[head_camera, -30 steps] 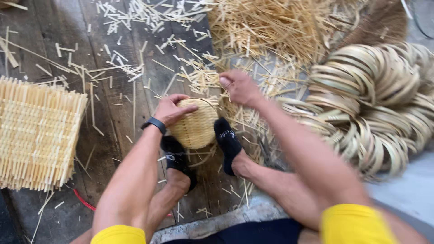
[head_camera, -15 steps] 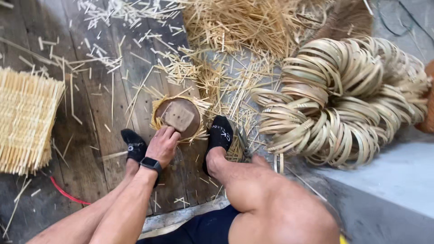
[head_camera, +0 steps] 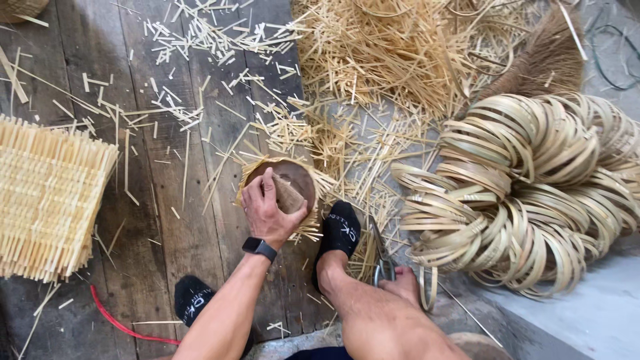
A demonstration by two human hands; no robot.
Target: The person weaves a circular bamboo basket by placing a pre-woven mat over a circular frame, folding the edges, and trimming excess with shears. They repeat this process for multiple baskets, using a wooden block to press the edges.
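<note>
Wooden plank floor [head_camera: 187, 220], bamboo scraps [head_camera: 373, 60]

Two hands show: the left hand [head_camera: 267, 210] near centre and the right hand [head_camera: 405, 285] at five o'clock. Two black-socked feet [head_camera: 339, 231]. One small round basket [head_camera: 285, 181], one wristwatch [head_camera: 259, 249], one pair of scissors [head_camera: 381, 257], one red cord [head_camera: 119, 322]. One woven mat [head_camera: 50, 197] at nine o'clock. One heap of coiled strips [head_camera: 527, 187] at three o'clock; loose splints [head_camera: 200, 40] are too many to count.

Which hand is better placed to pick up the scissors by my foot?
Right. The right hand lies right beside the scissors on the floor, while the left hand is occupied gripping the wooden block on the small basket.
</note>
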